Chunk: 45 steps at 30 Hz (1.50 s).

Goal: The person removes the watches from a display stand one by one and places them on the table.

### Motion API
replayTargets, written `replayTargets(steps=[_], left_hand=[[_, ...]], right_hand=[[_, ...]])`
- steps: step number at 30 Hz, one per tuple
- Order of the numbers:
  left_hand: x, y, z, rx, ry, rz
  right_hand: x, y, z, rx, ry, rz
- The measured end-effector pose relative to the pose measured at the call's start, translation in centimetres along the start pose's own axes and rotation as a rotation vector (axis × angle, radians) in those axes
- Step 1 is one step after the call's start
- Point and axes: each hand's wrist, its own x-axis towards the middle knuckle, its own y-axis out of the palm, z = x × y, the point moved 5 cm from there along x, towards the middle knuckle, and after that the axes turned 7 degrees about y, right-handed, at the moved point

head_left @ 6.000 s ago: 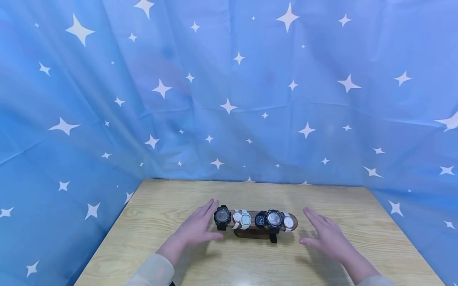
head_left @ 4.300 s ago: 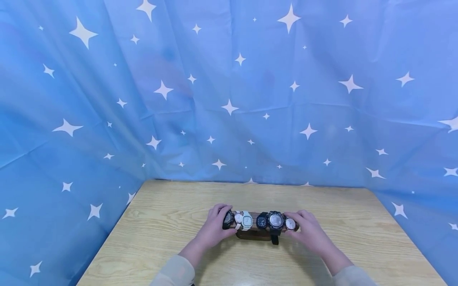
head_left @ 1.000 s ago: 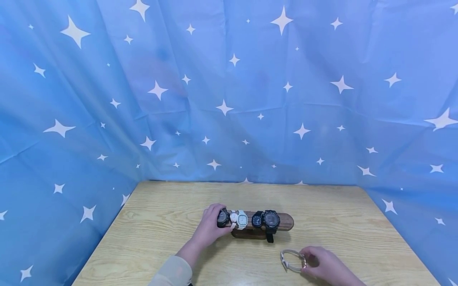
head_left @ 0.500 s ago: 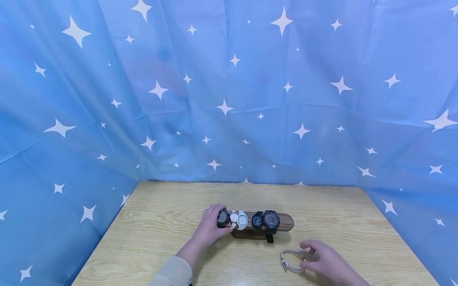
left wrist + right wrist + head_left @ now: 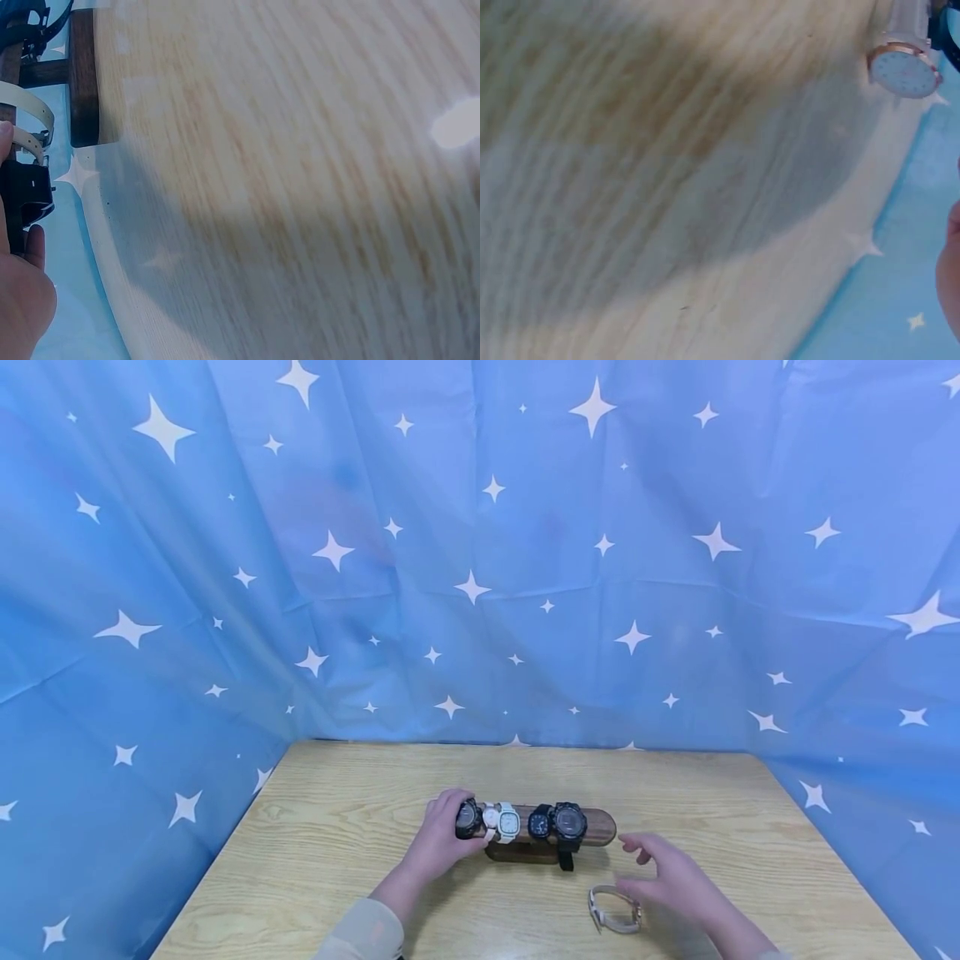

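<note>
A wooden watch stand (image 5: 600,827) carries several watches on its bar. My left hand (image 5: 438,839) grips the bar's left end around the black watch (image 5: 468,818) there, its thumb in front near a small white-strapped watch (image 5: 491,817). Beside these sit a mint square watch (image 5: 508,822), a black square watch (image 5: 538,822) and a bulky black watch (image 5: 570,822). On the table lies a white-strapped watch (image 5: 615,910), its rose-rimmed dial (image 5: 905,71) showing in the right wrist view. My right hand (image 5: 667,877) hovers just above and right of it, fingers loosely bent and holding nothing.
A pale wooden table (image 5: 360,777) bears everything. Blue star-patterned cloth (image 5: 480,568) hangs behind and along its sides. The stand's dark base (image 5: 84,75) rests on the tabletop, with the bulky watch's strap end (image 5: 566,860) dangling beside it.
The white-strapped watch went from the stand's right end to the table. My right hand has let it go and risen toward the stand. The left hand keeps its grip.
</note>
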Motion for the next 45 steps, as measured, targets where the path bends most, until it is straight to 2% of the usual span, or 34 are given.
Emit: replayTargets(steps=[7, 15, 23, 27, 34, 38, 45], left_hand=[[0.0, 0.0, 0.0, -0.008, -0.015, 0.002], [0.0, 0.2, 0.3, 0.0, 0.013, -0.027], [0.0, 0.3, 0.2, -0.02, -0.021, -0.006], [0.0, 0.2, 0.3, -0.02, -0.016, -0.012], [0.0, 0.2, 0.2, -0.01, 0.02, -0.034], [0.0, 0.1, 0.2, -0.008, 0.017, -0.033], [0.0, 0.2, 0.2, -0.018, 0.006, -0.03]], right_hand=[[0.9, -0.1, 0.9, -0.016, -0.041, -0.015], [2.2, -0.1, 1.6, -0.056, -0.081, -0.057], [3.6, 0.3, 2.9, -0.072, -0.134, -0.07], [4.1, 0.6, 3.6, -0.082, -0.167, -0.076], [4.8, 1.2, 4.3, -0.057, -0.133, -0.028], [5.0, 1.5, 4.6, -0.045, -0.108, -0.012], [5.3, 2.1, 5.0, -0.048, -0.117, 0.006]])
